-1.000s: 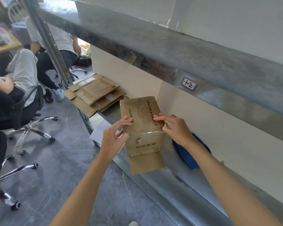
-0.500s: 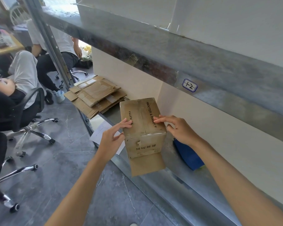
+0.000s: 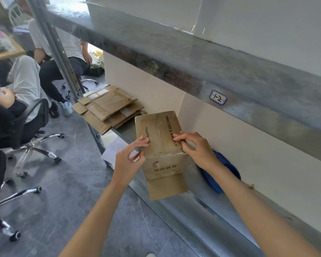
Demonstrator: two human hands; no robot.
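1. A small, worn brown cardboard box (image 3: 159, 134) with black print stands upright at the front edge of the grey metal shelf (image 3: 202, 210), its top flaps folded shut and meeting at a centre seam.
2. A loose flap (image 3: 167, 186) hangs down from the near face of the brown cardboard box, over the shelf's front lip.
3. The left hand (image 3: 129, 160) grips the box's upper left edge: its curled fingertips lie on the top face and the thumb is against the side.
4. The right hand (image 3: 195, 147) holds the upper right edge, with bent fingers pressing on the right top flap near the printed lettering.
5. A flat blue object (image 3: 228, 171) lies on the shelf just right of the box, partly hidden by the right forearm.
6. A stack of flattened brown cartons (image 3: 107, 108) lies farther back on the same shelf, well apart from the box.
7. A small white label with a blue border (image 3: 218, 97) sticks to the upper shelf beam.
8. A white sheet of paper (image 3: 115, 151) lies below the left hand.
9. To the left, people sit on wheeled office chairs (image 3: 35, 130) on the dark tiled floor.
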